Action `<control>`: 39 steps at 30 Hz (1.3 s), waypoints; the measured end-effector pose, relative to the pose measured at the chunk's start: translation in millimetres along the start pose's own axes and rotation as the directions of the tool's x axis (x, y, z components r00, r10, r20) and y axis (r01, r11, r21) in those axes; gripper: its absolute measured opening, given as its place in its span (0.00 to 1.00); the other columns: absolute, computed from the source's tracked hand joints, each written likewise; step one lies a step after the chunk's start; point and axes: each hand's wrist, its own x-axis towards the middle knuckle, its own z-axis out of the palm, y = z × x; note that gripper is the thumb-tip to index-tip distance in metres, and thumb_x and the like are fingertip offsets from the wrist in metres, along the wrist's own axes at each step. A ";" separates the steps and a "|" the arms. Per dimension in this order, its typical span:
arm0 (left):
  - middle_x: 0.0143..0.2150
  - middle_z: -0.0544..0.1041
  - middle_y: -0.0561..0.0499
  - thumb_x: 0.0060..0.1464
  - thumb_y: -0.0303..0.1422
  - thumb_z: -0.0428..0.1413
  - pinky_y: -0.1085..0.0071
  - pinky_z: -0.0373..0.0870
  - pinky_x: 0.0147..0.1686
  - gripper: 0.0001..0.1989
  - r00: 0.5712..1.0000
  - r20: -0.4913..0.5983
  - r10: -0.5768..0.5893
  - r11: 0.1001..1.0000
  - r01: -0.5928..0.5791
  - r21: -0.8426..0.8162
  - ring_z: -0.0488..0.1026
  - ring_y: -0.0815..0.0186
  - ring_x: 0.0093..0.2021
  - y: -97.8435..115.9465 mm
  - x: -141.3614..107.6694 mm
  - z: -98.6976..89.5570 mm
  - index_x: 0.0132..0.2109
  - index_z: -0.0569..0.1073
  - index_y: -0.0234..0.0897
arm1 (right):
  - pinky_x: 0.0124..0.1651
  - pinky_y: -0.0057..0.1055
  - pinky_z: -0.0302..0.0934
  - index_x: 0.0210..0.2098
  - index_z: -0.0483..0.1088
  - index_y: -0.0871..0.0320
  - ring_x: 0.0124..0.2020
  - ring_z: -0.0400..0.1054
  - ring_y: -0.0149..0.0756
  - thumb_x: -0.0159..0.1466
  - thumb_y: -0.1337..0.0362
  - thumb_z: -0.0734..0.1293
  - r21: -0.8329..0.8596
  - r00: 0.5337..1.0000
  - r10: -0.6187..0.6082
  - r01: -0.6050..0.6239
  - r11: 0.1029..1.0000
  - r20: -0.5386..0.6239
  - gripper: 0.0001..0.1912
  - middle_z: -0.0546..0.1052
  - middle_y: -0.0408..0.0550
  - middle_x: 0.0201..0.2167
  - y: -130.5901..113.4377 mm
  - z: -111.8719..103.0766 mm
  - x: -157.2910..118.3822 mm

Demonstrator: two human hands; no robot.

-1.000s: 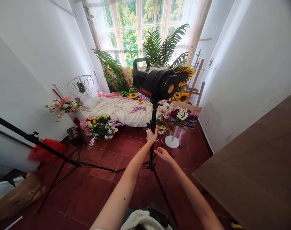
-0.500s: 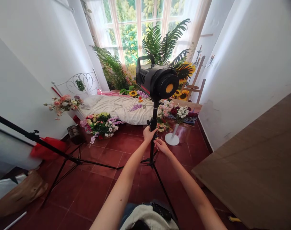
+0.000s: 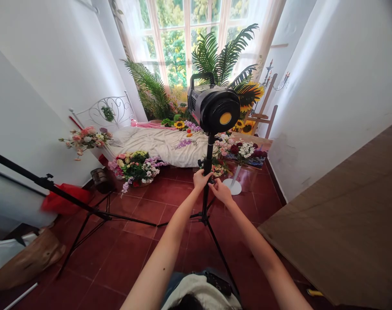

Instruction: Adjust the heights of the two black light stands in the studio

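Note:
A black studio light (image 3: 215, 107) with a top handle and a yellow disc in its front cap sits on a light stand (image 3: 207, 165). My left hand (image 3: 201, 180) is wrapped round the stand's upright pole, below an upper collar with a small knob. My right hand (image 3: 221, 191) is at the pole's right side, slightly lower, its fingers closed on a dark locking knob (image 3: 211, 181) that they partly cover. The stand's legs are spread on the red tiled floor (image 3: 131, 245).
A second light stand (image 3: 92, 212) leans in from the left, one foot near mine. Ahead are a white bed (image 3: 157, 144), a flower basket (image 3: 136, 168) and a white-based flower stand (image 3: 233, 187). A large brown board (image 3: 341, 215) rises at right.
The studio light has swivelled a little, its front cap facing more toward me. My right hand has moved slightly up and closer to the pole; my left hand stays on it.

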 end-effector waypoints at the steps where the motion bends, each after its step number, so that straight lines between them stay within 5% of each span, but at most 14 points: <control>1: 0.36 0.80 0.50 0.48 0.47 0.59 0.73 0.66 0.34 0.16 1.000 -0.003 0.003 1.000 -0.003 -0.002 0.74 0.65 0.35 -0.8 -0.1 0.5 0.36 0.78 0.39 | 0.29 0.27 0.53 0.41 0.64 0.54 0.30 0.69 0.37 0.63 0.43 0.58 -0.083 1.000 -0.019 0.019 0.996 0.002 0.22 0.74 0.45 0.27 -2.0 -3.7 -0.8; 6: 0.37 0.80 0.50 0.49 0.47 0.58 0.73 0.66 0.35 0.16 1.000 -0.014 0.017 1.000 -0.017 -0.009 0.75 0.65 0.36 -3.7 -0.4 2.7 0.37 0.78 0.40 | 0.32 0.29 0.53 0.39 0.67 0.56 0.35 0.71 0.41 0.63 0.42 0.58 -0.289 0.996 -0.090 0.092 0.953 0.021 0.24 0.76 0.54 0.35 -9.1 -12.4 1.9; 10: 0.38 0.80 0.48 0.47 0.47 0.60 0.72 0.67 0.35 0.16 1.000 -0.012 -0.023 1.000 0.023 -0.021 0.75 0.63 0.37 -0.8 -0.8 1.4 0.38 0.78 0.40 | 0.34 0.31 0.55 0.31 0.69 0.59 0.37 0.71 0.44 0.67 0.46 0.55 -0.337 0.995 -0.096 0.104 0.936 0.042 0.24 0.77 0.60 0.33 -6.5 -7.5 10.1; 13: 0.37 0.80 0.47 0.45 0.47 0.61 0.71 0.68 0.36 0.17 0.996 0.005 -0.086 0.996 0.086 -0.003 0.76 0.61 0.38 3.4 -2.2 -1.2 0.38 0.78 0.41 | 0.34 0.31 0.56 0.23 0.67 0.58 0.30 0.70 0.39 0.68 0.46 0.50 -0.187 0.998 -0.032 0.043 0.982 0.058 0.29 0.76 0.56 0.25 -2.5 3.6 12.3; 16: 0.37 0.80 0.47 0.44 0.47 0.62 0.70 0.69 0.37 0.18 0.996 0.005 -0.093 0.996 0.093 -0.018 0.76 0.60 0.39 6.3 -4.2 -2.7 0.39 0.79 0.41 | 0.30 0.30 0.56 0.17 0.62 0.56 0.22 0.66 0.34 0.67 0.42 0.42 0.193 0.992 0.091 -0.105 0.976 0.082 0.35 0.70 0.50 0.16 -3.8 21.8 10.7; 21: 0.37 0.81 0.48 0.43 0.46 0.63 0.68 0.69 0.38 0.17 0.995 -0.008 -0.098 0.994 0.098 -0.040 0.76 0.60 0.40 6.1 -4.8 -2.6 0.39 0.79 0.43 | 0.18 0.29 0.47 0.19 0.49 0.52 0.13 0.48 0.30 0.62 0.38 0.40 0.765 0.967 0.217 -0.242 0.597 0.137 0.30 0.54 0.40 0.11 -23.1 48.8 13.5; 24: 0.37 0.81 0.48 0.42 0.46 0.64 0.68 0.69 0.39 0.17 0.995 0.005 -0.097 0.995 0.097 -0.028 0.76 0.60 0.40 4.7 -3.3 -3.3 0.38 0.79 0.43 | 0.18 0.28 0.46 0.20 0.42 0.52 0.13 0.40 0.30 0.63 0.43 0.42 0.888 0.977 0.193 -0.164 0.429 0.087 0.23 0.45 0.36 0.12 -33.8 52.5 18.0; 27: 0.38 0.81 0.47 0.42 0.47 0.64 0.68 0.69 0.39 0.18 0.995 0.005 -0.097 0.995 0.097 -0.024 0.76 0.60 0.40 3.3 -2.3 -3.4 0.38 0.79 0.42 | 0.18 0.28 0.46 0.20 0.42 0.53 0.13 0.40 0.30 0.63 0.47 0.45 0.918 0.978 0.198 -0.137 0.373 0.065 0.21 0.46 0.37 0.13 -35.3 50.2 16.9; 30: 0.38 0.81 0.48 0.43 0.47 0.63 0.69 0.70 0.39 0.18 0.996 0.000 -0.091 0.995 0.091 -0.048 0.76 0.61 0.40 1.5 -3.0 -1.5 0.39 0.78 0.43 | 0.21 0.28 0.52 0.21 0.48 0.53 0.15 0.51 0.30 0.64 0.42 0.44 0.879 0.976 0.163 -0.205 0.431 0.147 0.25 0.57 0.41 0.14 -29.1 46.2 9.4; 33: 0.38 0.81 0.49 0.44 0.48 0.62 0.70 0.70 0.39 0.18 0.997 -0.012 -0.080 0.993 0.079 -0.092 0.77 0.62 0.41 -0.8 -4.2 1.6 0.40 0.77 0.43 | 0.24 0.31 0.57 0.23 0.58 0.54 0.20 0.63 0.35 0.62 0.38 0.37 0.682 0.940 0.224 -0.341 0.646 0.258 0.34 0.69 0.49 0.19 -21.5 40.5 0.4; 36: 0.38 0.81 0.50 0.44 0.48 0.61 0.70 0.71 0.39 0.18 0.996 -0.010 -0.089 0.989 0.087 -0.117 0.77 0.63 0.40 -3.1 -4.4 4.1 0.39 0.77 0.42 | 0.30 0.33 0.59 0.29 0.65 0.56 0.30 0.70 0.41 0.63 0.36 0.41 0.272 0.941 0.300 -0.334 0.902 0.159 0.35 0.75 0.55 0.27 -16.9 32.0 -6.5; 39: 0.37 0.81 0.50 0.44 0.48 0.62 0.71 0.71 0.39 0.18 0.995 -0.007 -0.104 0.985 0.102 -0.136 0.77 0.64 0.40 -5.3 -4.1 5.9 0.39 0.76 0.42 | 0.36 0.33 0.57 0.38 0.66 0.56 0.38 0.70 0.44 0.66 0.40 0.47 -0.088 0.974 0.225 -0.222 0.971 0.033 0.30 0.75 0.57 0.36 -14.4 21.2 -9.4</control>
